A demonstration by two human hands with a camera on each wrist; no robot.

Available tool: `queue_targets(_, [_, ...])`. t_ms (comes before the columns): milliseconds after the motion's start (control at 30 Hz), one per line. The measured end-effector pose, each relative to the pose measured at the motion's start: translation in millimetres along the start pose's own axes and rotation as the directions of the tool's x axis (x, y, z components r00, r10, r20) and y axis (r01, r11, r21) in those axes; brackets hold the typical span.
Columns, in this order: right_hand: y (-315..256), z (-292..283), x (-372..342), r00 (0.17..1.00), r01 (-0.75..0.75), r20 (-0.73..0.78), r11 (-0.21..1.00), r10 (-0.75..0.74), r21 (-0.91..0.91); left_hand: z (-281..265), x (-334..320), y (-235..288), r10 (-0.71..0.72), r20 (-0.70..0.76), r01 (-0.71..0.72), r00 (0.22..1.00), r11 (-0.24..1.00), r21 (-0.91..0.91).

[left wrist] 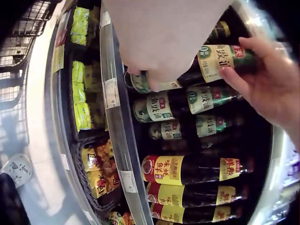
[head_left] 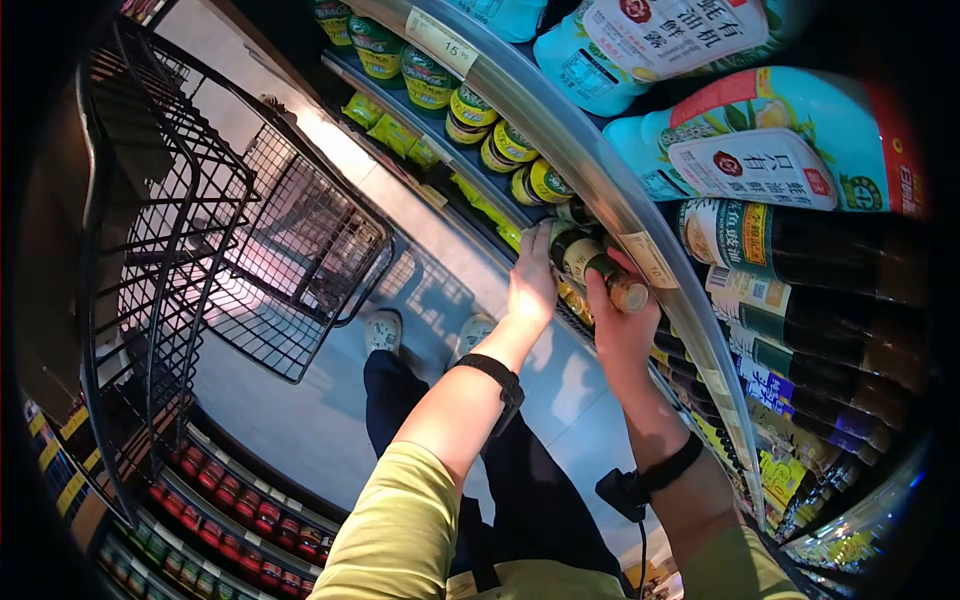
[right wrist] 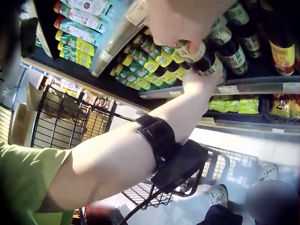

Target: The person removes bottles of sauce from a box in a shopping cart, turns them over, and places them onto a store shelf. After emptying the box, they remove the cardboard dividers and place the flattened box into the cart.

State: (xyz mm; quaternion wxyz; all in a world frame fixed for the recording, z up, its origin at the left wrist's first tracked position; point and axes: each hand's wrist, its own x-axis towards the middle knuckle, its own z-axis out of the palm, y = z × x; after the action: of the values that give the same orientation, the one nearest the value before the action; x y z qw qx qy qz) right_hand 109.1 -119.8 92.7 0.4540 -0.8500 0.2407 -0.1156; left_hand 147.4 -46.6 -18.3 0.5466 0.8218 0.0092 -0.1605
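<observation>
A dark soy sauce bottle (head_left: 577, 252) with a green and cream label lies tilted at the shelf front, its cap toward the body. My right hand (head_left: 627, 325) grips its upper part near the neck, thumb along the label. Around the lower end is my left hand (head_left: 532, 285), its fingers bent over the base in the left wrist view. Similar bottles (left wrist: 153, 107) stand in a row right beside the held one. In the right wrist view both hands meet at the bottle (right wrist: 206, 60), and part of it is hidden behind the right hand.
A black wire shopping cart (head_left: 300, 240) stands to the left on the floor. Above the hands runs a curved shelf edge (head_left: 560, 110) with price tags, carrying large turquoise bottles (head_left: 740, 140). Yellow-lidded jars (head_left: 470, 110) and yellow packets (left wrist: 80, 93) fill neighbouring shelves.
</observation>
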Motion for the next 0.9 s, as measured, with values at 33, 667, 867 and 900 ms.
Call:
queue_targets(33, [1, 1, 2, 0.999, 0.03, 0.016, 0.999, -0.029, -0.044, 1, 1, -3, 0.01, 0.029, -0.01, 1.0, 1.0, 0.003])
queue_targets(667, [18, 19, 9, 1.0, 0.005, -0.003, 1.0, -0.005, 0.004, 13, 15, -18, 0.111, 0.018, -0.111, 0.994, 0.993, -0.029])
queue_targets(867, [11, 18, 10, 0.999, 0.02, 0.03, 0.999, -0.022, 0.044, 15, 16, -14, 0.072, 0.042, -0.07, 0.996, 0.996, -0.051])
queue_targets(900, [11, 17, 10, 0.999, 0.026, 0.026, 0.999, -0.027, 0.045, 15, 16, -15, 0.071, 0.041, -0.069, 0.997, 0.996, -0.05])
